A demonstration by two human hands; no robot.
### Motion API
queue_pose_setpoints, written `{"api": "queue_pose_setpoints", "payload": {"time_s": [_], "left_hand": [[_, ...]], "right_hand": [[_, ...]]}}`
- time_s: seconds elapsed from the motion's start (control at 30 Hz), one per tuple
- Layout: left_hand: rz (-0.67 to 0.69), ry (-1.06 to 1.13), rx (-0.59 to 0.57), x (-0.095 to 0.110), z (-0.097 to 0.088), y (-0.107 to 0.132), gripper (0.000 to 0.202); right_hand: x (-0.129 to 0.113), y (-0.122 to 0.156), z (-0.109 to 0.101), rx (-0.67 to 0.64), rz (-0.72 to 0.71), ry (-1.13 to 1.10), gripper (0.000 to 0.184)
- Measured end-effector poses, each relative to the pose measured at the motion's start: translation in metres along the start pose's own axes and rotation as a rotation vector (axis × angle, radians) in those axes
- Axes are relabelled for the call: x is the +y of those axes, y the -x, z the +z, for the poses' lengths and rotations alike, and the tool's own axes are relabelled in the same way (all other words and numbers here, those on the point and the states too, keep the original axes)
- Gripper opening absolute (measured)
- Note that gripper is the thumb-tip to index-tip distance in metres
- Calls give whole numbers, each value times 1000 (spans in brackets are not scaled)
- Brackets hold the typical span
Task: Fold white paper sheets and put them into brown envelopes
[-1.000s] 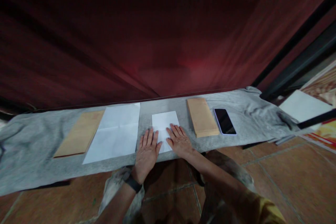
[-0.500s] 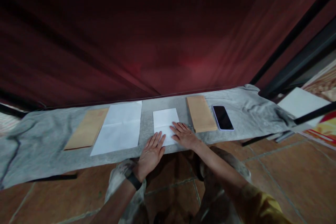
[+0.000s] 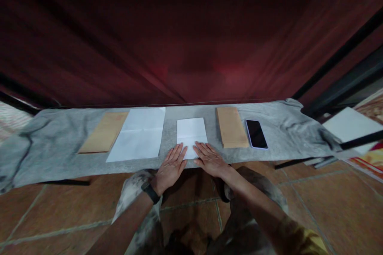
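Note:
A folded white paper (image 3: pixel 191 131) lies in the middle of a grey cloth-covered bench (image 3: pixel 44 151). My left hand (image 3: pixel 170 165) rests flat at the paper's near left corner, fingers stretched out, a dark watch on the wrist. My right hand (image 3: pixel 210 158) lies flat at the near right corner, fingers spread and touching the paper's edge. Neither hand holds anything. To the left lies a larger unfolded white sheet (image 3: pixel 139 135) beside a brown envelope (image 3: pixel 104 137).
Right of the folded paper sit a second brown envelope (image 3: pixel 231 126) and a black phone (image 3: pixel 256 133). A dark red curtain (image 3: pixel 179 36) hangs behind the bench. A white board (image 3: pixel 351 123) and black bars stand at the right. The floor is brown tile.
Both hands slid back toward the near edge of the folded paper. The left hand, off the paper half a second ago, is back beside it. The view shifted slightly.

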State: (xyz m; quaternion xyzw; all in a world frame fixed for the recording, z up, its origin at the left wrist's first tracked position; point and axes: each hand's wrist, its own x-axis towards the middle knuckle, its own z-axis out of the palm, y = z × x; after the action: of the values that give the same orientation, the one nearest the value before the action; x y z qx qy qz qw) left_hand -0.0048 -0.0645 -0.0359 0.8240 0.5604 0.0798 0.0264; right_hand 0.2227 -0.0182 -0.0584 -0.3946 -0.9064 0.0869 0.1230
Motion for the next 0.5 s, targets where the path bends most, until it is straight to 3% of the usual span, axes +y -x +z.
{"api": "queue_pose_setpoints", "payload": {"time_s": [0.2,0.5], "left_hand": [[-13,36,26,-9,-2,5,52],[-22,-34,-64,1,-21,-13,47]], "right_hand": [[15,2,-13,-3,-24,-7,61],[16,-8,-37,-73,-54,-28,45]]}}
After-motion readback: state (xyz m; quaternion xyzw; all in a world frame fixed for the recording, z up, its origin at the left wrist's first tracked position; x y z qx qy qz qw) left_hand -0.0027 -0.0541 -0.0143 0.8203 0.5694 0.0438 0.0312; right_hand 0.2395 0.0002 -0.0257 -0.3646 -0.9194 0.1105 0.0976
